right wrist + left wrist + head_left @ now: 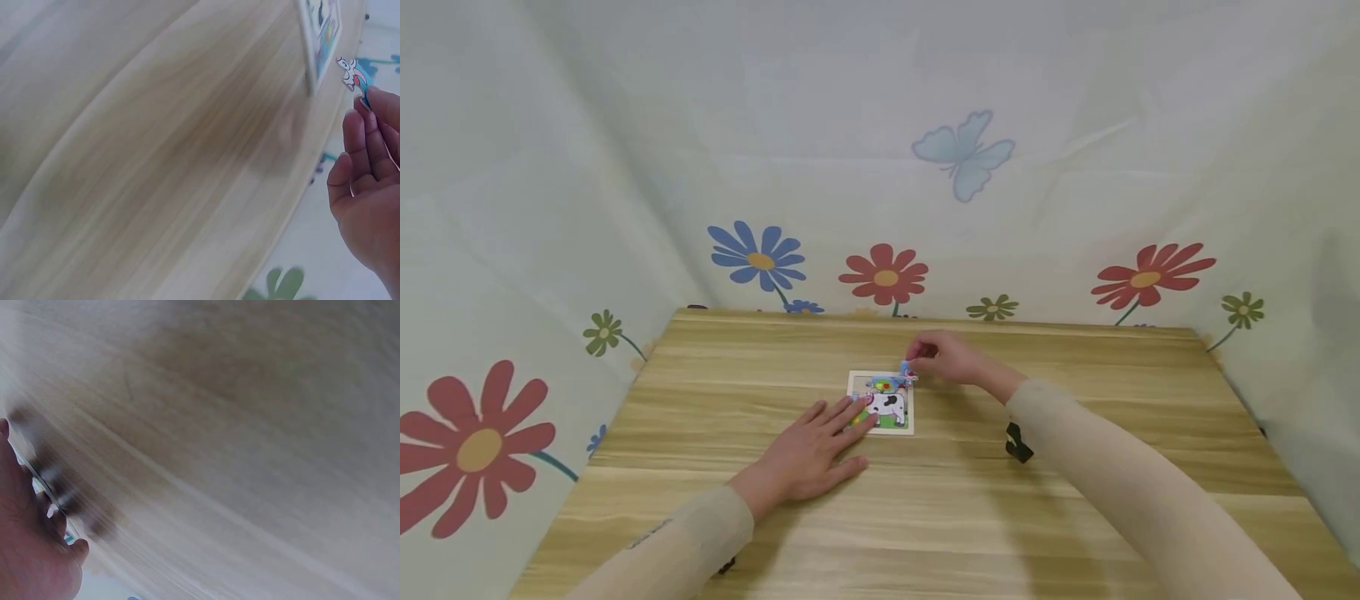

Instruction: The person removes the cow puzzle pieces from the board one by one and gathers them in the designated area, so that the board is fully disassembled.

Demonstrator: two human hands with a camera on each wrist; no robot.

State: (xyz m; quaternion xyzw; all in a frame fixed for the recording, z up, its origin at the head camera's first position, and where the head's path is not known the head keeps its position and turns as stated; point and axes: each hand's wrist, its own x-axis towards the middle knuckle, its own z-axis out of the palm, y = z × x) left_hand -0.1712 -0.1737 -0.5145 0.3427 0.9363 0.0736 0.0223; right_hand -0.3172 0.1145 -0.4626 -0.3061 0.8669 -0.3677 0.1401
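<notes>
A small square jigsaw puzzle (889, 408) with a cow picture lies in a pale frame on the table. Its upper part shows bare backing at the left. My left hand (820, 450) rests with fingers spread, the fingertips over the puzzle's left side. Between thumb and fingers, my right hand (951, 358) pinches a blue puzzle piece (357, 76) with a white and red print, held at the frame's upper right corner. In the left wrist view, the left hand (37, 531) shows only at the lower left edge.
The wooden table (760, 350) reaches back to a white cloth backdrop (820, 167) printed with flowers and a butterfly. A black object (1018, 443) shows beneath the right forearm. Cloth also hangs along both sides of the table.
</notes>
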